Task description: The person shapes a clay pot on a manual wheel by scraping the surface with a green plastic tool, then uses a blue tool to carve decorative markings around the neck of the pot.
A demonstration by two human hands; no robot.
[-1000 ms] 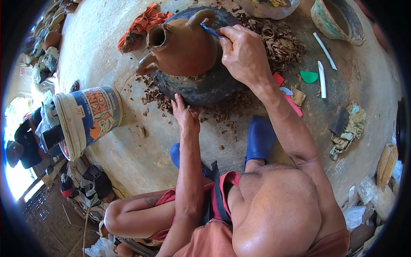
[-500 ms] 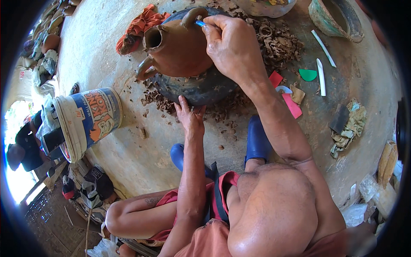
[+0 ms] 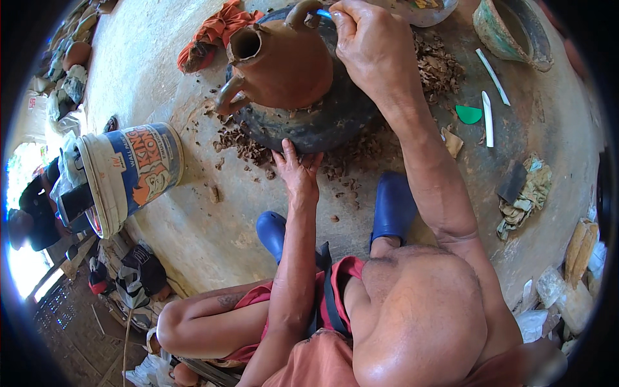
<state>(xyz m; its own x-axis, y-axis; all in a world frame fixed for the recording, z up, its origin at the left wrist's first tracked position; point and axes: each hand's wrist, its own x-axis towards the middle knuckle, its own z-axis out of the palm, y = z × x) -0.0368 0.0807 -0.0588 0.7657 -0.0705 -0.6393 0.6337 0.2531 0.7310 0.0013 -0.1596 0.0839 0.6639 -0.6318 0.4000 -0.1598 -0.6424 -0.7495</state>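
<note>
"Head view: what is nearest to us?"

"A bent knee (image 3: pixel 422 322) and red shorts (image 3: pixel 348 269). A bit past them are two blue shoes (image 3: pixel 391 206) on the grey floor (image 3: pixel 213 238)."

"What is out at the sides?"

"On the left there is a white and blue bucket (image 3: pixel 145 168). On the right, a dark block (image 3: pixel 512 182) lies with a crumpled rag (image 3: pixel 534 188)."

"Where is the left hand (image 3: pixel 300 175)?"

"At the near edge of a big, dark, round disc (image 3: pixel 293 132). Its fingers are spread out, and the tips touch that edge."

"What are those messy bits?"

"Curly brown scraps (image 3: pixel 438 68). They lie on the floor around the disc. To their right are a green half circle (image 3: pixel 469 115) and two white strips (image 3: pixel 487 119)."

"And the brown pot (image 3: pixel 293 74)?"

"It sits on the disc. One handle is on its left, and one is on its far side."

"What about the right hand (image 3: pixel 377 51)?"

"It is just right of the far handle. Its fingers pinch a little blue tool (image 3: pixel 324 13). The tip is by the handle, but I can't tell if it touches."

"What is farthest?"

"An orange cloth (image 3: pixel 216 31) on the far left, and a greenish basin (image 3: pixel 495 40) on the far right."
</note>
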